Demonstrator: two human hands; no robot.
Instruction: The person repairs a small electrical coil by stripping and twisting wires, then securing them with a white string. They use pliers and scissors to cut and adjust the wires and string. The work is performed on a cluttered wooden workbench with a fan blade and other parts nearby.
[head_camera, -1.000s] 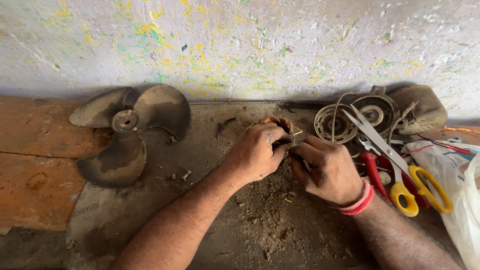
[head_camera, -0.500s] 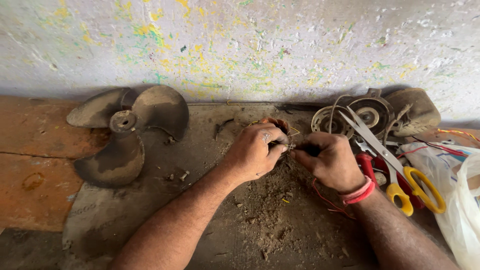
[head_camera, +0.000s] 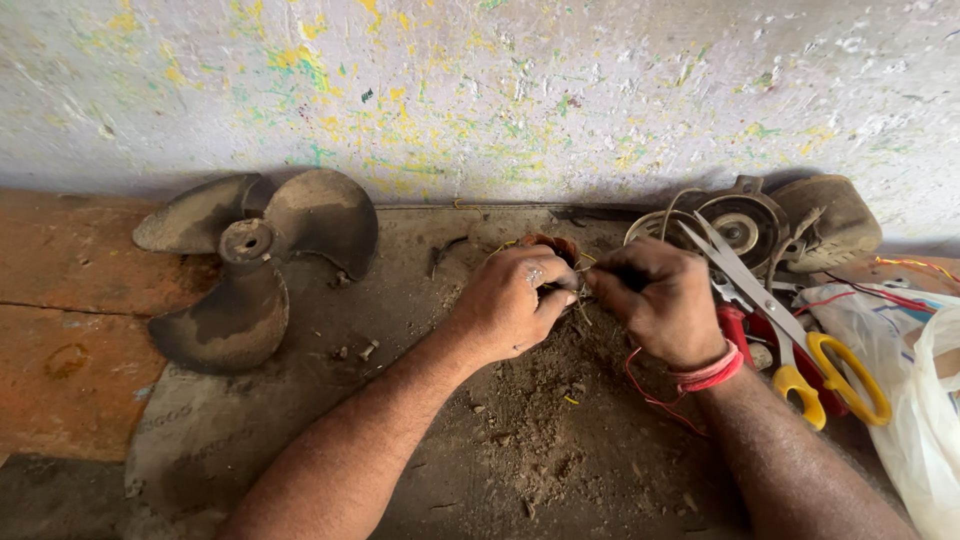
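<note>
My left hand (head_camera: 512, 300) and my right hand (head_camera: 655, 298) meet over a small copper wire coil (head_camera: 553, 246) on the dusty mat. Both hands pinch thin wire ends at the coil between thumb and fingers. Most of the coil is hidden behind my left hand's knuckles. A red thread band sits on my right wrist, with a loose red strand trailing down.
A dirty three-blade fan propeller (head_camera: 248, 262) lies at the left. Yellow-handled scissors (head_camera: 790, 325), a red-handled tool (head_camera: 735, 325), a round motor housing (head_camera: 745, 225) and a second cover (head_camera: 830, 220) sit at the right. A white plastic bag (head_camera: 915, 380) fills the right edge. The paint-flecked wall runs behind.
Both hands have shifted slightly up and closer together over the coil, and the view has drifted a little. The other objects have not moved.
</note>
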